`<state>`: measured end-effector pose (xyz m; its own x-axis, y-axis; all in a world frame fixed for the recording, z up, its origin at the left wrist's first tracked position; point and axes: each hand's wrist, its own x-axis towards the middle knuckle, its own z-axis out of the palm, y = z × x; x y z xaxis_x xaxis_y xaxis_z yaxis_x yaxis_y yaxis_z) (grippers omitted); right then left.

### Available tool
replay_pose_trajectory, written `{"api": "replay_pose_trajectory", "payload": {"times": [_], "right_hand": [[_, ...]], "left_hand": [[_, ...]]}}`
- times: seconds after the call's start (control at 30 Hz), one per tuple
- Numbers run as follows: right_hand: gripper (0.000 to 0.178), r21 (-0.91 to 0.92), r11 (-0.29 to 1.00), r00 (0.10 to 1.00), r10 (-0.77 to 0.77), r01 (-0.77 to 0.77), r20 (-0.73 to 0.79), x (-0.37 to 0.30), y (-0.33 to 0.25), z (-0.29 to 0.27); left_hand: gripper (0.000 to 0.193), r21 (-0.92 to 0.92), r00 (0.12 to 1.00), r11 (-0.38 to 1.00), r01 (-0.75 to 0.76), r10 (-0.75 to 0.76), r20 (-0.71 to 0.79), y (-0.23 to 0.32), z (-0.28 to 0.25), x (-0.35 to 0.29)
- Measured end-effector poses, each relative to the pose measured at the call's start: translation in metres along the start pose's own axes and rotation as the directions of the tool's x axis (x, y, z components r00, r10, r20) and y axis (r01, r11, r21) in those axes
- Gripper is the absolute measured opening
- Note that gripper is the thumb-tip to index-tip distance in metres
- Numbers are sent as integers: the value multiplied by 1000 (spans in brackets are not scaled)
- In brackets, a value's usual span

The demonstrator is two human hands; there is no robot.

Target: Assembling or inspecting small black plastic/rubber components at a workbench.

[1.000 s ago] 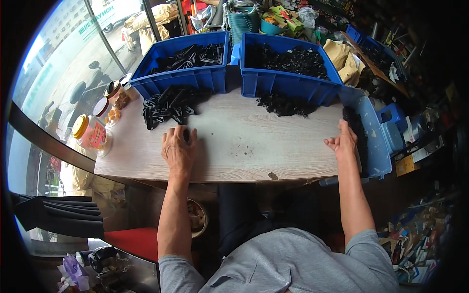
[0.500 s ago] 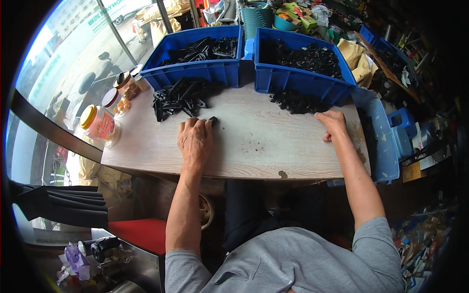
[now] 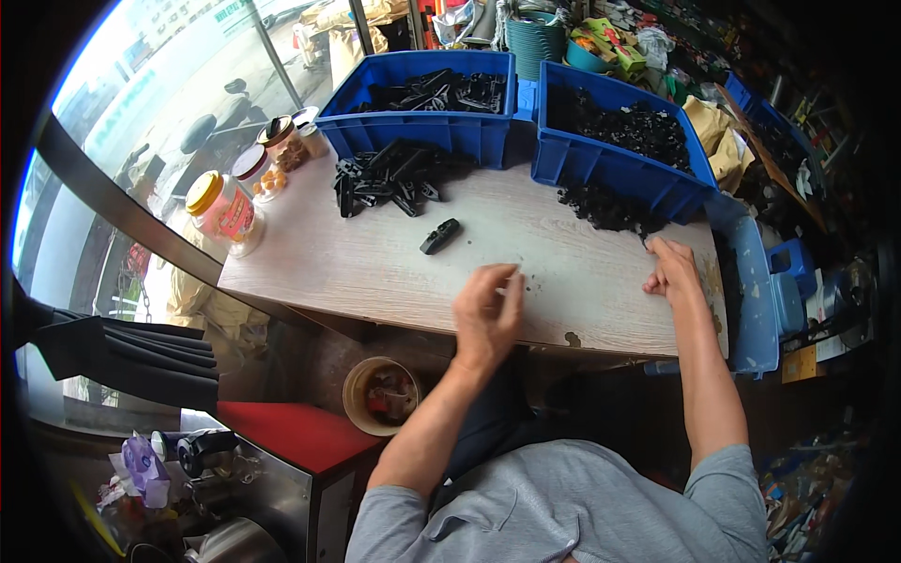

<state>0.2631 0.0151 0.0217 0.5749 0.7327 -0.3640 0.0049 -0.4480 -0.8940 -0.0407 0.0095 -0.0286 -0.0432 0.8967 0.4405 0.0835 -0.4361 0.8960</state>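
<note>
A single black plastic part (image 3: 441,235), long and narrow, lies alone on the pale wooden table (image 3: 375,272). My left hand (image 3: 488,314) is over the table's near middle, off that part; its fingers are loosely bent with the thumb apart, and nothing shows in them. On the right, my right hand (image 3: 674,267) rests with curled fingers by the near edge of a heap of small black pieces (image 3: 610,210). Whatever its fingertips hold, if anything, is hidden. Toward the back left lies a pile of longer black parts (image 3: 389,176).
Two blue bins (image 3: 422,131) (image 3: 615,169) with black parts stand along the far side. Lidded jars (image 3: 225,214) line the left edge by the window. A light blue tub (image 3: 751,310) adjoins the right edge. Below the table stands a round bucket (image 3: 361,399).
My left hand has let go of the black part, leaving it on the table, and has moved right and nearer to me. My right hand stays beside the small pieces. The view has shifted.
</note>
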Motion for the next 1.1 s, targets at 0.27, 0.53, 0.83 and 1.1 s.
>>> {"api": "replay_pose_trajectory", "payload": {"times": [0.27, 0.53, 0.83, 1.1], "right_hand": [[25, 140, 989, 877, -115, 55, 466, -50, 19, 34], [23, 273, 961, 854, -180, 46, 488, -65, 25, 48], [22, 373, 918, 875, -284, 132, 391, -75, 27, 58], [17, 321, 923, 849, -337, 213, 406, -72, 36, 57]], "left_hand": [[32, -73, 976, 997, 3, 13, 217, 13, 66, 2], [12, -205, 937, 957, 203, -130, 324, 4, 70, 5], [14, -401, 832, 754, 520, -339, 440, 1, 60, 18], [25, -166, 899, 927, 336, -263, 351, 2, 52, 13]]}}
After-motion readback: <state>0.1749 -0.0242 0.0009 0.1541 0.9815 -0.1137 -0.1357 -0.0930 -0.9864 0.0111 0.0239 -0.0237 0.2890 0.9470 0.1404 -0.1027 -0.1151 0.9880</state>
